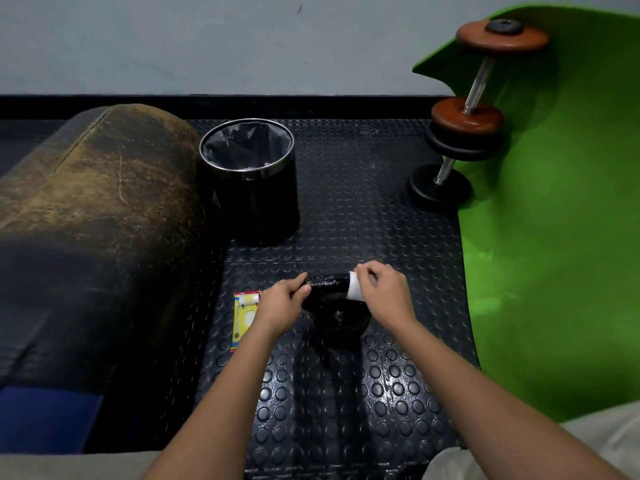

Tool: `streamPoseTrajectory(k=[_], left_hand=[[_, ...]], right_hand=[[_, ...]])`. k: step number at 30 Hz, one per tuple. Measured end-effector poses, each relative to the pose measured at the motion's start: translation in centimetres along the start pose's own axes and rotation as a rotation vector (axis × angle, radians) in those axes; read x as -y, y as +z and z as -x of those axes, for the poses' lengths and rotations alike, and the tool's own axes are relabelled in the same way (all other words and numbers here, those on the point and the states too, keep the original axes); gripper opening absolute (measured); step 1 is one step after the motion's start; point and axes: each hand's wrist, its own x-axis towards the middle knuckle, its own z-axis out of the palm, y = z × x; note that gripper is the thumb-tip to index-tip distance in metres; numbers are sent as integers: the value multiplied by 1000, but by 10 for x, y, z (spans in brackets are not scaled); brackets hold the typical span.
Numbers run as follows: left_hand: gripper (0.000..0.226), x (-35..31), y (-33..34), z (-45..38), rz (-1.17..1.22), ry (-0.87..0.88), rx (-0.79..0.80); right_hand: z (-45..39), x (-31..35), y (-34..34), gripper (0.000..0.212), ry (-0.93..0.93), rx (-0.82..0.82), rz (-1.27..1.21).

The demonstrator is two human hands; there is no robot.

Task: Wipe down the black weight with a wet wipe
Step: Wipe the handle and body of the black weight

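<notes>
The black weight [334, 306], a glossy disc, stands tilted on its edge on the studded black floor mat [346, 393], held between both hands near the middle of the view. The right hand [384, 296] presses a white wet wipe [355, 286] against the disc's upper right rim, its fingers [367, 271] pinched together on the wipe. The left hand [282, 304] steadies the opposite rim, its fingers [300, 289] clamped on the weight. Just beside the left hand lies a yellow and red wipe packet [242, 320], flat on the mat. Farther back stands a black bin [254, 199] with a steel rim and a grey liner, next to a worn brown cushioned bench [97, 188]. At the right, a dumbbell [467, 112] with brown and black plates rests on a green mat [554, 237]
</notes>
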Motion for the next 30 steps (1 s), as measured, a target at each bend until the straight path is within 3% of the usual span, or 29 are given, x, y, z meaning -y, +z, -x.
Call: streamPoseTrajectory(k=[6,12,19,21,26,30], left_hand=[[43,0,0,0,0,1,0],[43,-2,-1,1,-16,15,-9],[43,-2,-1,2,-12,18,-4],[44,-3,-1,2,0,12,-7],[43,-3,0,2,-9,11,-15],[44,-2,0,1,-2,13,1]], right_hand=[[-1,9,13,46,-104,47,376],[5,1,2,38,-313,122,432],[-8,-6,-4,42,43,78,258],[-9,5,3,41,21,80,276],[3,5,9,41,-244,99,374],[-1,-15,-3,41,-93,75,284]])
